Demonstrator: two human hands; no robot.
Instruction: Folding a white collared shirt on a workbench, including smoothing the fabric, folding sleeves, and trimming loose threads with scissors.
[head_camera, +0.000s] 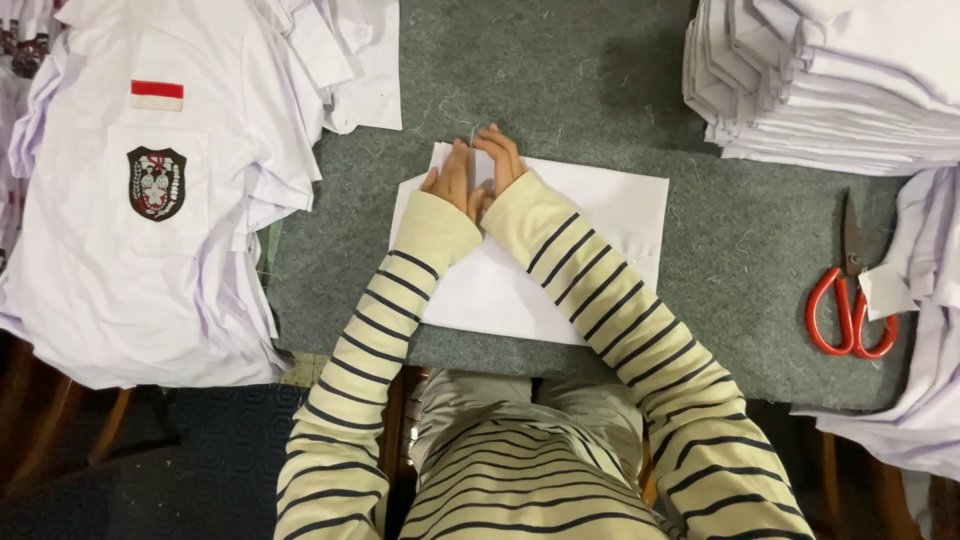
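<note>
A folded white cloth piece (600, 215) lies flat on the grey felt table (560, 80) in front of me. Both hands meet at its far left edge. My left hand (452, 178) rests on the cloth with fingers together. My right hand (497, 158) sits just beside it, fingertips pinching the cloth's upper edge, where a thin thread or needle sticks up. Striped cream sleeves cover both arms and hide part of the cloth.
A pile of white shirts (150, 200) with a red-and-white patch and a dark crest badge fills the left. A stack of folded white shirts (830, 80) sits at the top right. Red-handled scissors (850, 300) lie at the right, beside more white fabric (925, 330).
</note>
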